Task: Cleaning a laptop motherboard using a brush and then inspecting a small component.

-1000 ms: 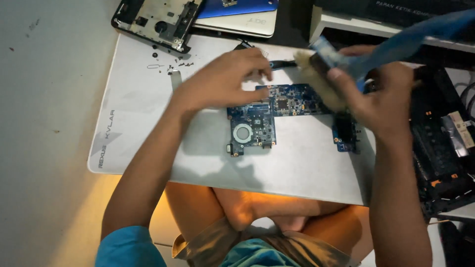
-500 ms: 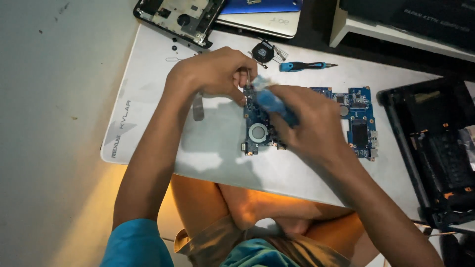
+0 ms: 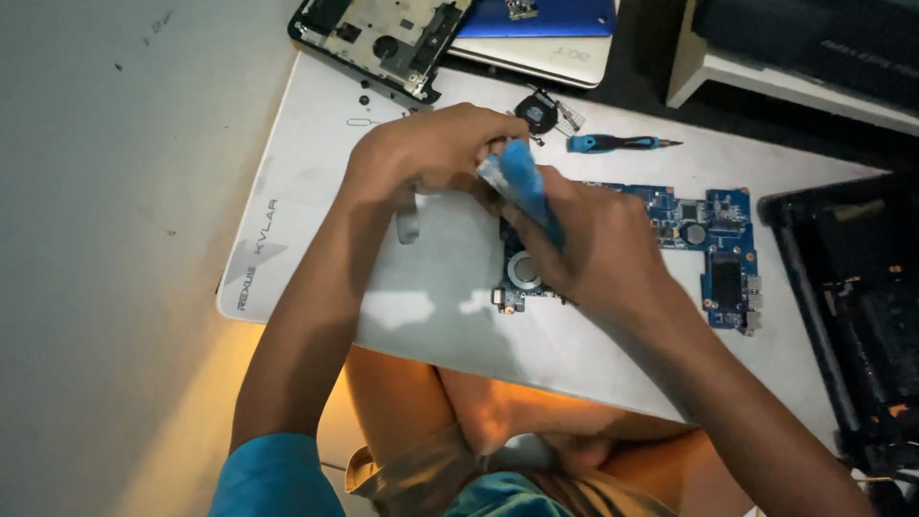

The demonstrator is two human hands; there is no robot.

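Note:
A blue circuit board [image 3: 713, 239] lies on a white board [image 3: 316, 191] across my lap. My right hand [image 3: 598, 249] rests over the circuit board's left part and grips a blue-handled brush [image 3: 525, 182], whose pale end points up and left. My left hand [image 3: 431, 153] is curled at the circuit board's upper left corner, its fingertips against the brush's pale end. What those fingers pinch is hidden. A round silver part [image 3: 524, 270] of the circuit board shows just under my right hand.
A blue screwdriver [image 3: 613, 144] and a small black fan [image 3: 538, 112] lie behind my hands. A stripped laptop frame [image 3: 383, 33] and a blue lid [image 3: 560, 17] sit at the back. An open black laptop base [image 3: 852, 306] is at the right. A grey strip [image 3: 407, 218] lies under my left wrist.
My right hand came down from the upper right with the brush onto the circuit board's left part. My left hand stayed at the upper left corner and curled tighter.

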